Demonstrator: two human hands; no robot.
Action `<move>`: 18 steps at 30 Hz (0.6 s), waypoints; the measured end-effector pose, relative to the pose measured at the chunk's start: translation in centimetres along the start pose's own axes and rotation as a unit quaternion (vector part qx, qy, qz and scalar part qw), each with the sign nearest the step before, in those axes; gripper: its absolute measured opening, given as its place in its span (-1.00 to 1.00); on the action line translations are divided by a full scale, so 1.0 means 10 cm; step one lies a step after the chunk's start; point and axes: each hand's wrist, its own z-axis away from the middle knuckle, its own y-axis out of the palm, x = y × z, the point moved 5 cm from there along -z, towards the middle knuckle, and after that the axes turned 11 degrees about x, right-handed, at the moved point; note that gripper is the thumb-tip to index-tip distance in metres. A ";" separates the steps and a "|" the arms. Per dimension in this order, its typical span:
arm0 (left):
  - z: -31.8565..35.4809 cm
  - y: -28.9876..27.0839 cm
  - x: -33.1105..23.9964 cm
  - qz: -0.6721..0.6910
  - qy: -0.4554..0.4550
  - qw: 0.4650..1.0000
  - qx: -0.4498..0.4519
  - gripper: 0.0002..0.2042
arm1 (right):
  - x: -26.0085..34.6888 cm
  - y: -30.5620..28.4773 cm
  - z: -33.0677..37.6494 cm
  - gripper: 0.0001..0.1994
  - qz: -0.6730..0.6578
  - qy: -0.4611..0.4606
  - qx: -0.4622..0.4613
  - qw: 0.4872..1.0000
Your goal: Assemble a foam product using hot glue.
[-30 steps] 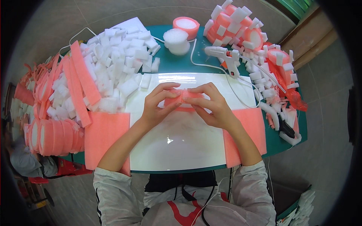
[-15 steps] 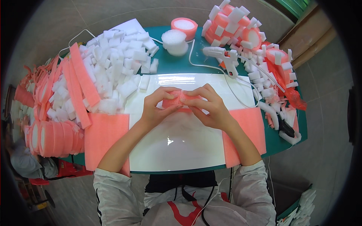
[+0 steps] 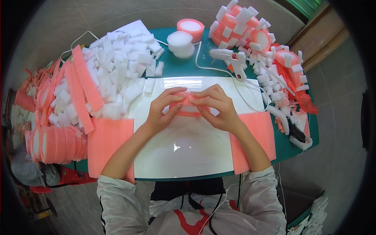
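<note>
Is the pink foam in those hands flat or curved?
Curved: the pink foam arcs between the left hand and right hand. Whether its ends meet: cannot tell.

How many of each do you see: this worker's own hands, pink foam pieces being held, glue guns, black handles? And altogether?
Left hand and right hand: 2
Held pink foam piece: 1
Glue gun: 1
Black handle: 1
Total: 5

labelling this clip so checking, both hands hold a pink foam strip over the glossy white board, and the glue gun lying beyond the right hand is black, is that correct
Not quite: the glue gun is white, as the head view shows. The left hand and right hand do hold the pink foam strip over the glossy white board.
</note>
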 end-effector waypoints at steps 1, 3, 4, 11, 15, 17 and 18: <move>0.00 0.00 0.00 -0.006 -0.002 1.000 0.002 -0.87 | 0.00 0.00 0.00 -0.73 -0.006 0.003 0.003 1.000; 0.00 -0.01 0.00 -0.012 -0.007 1.000 0.003 -0.87 | -0.01 0.00 0.00 -0.74 -0.008 0.006 0.003 1.000; 0.00 -0.01 -0.01 -0.018 -0.012 1.000 0.003 -0.87 | -0.01 0.01 -0.01 -0.75 -0.010 0.009 0.002 1.000; -0.02 -0.01 -0.03 -0.021 -0.008 1.000 0.007 -0.85 | -0.05 -0.02 -0.01 -0.78 -0.033 0.017 0.003 0.999; -0.02 -0.02 -0.02 -0.030 -0.009 0.999 0.016 -0.84 | -0.04 0.01 -0.02 -0.81 -0.063 0.032 -0.003 0.997; -0.01 -0.02 -0.01 -0.030 -0.006 0.999 0.014 -0.84 | -0.04 0.02 -0.01 -0.83 -0.082 0.047 -0.013 0.995; -0.01 -0.02 0.00 -0.027 -0.006 1.000 0.013 -0.83 | -0.06 0.03 0.00 -0.84 -0.104 0.062 -0.016 0.992</move>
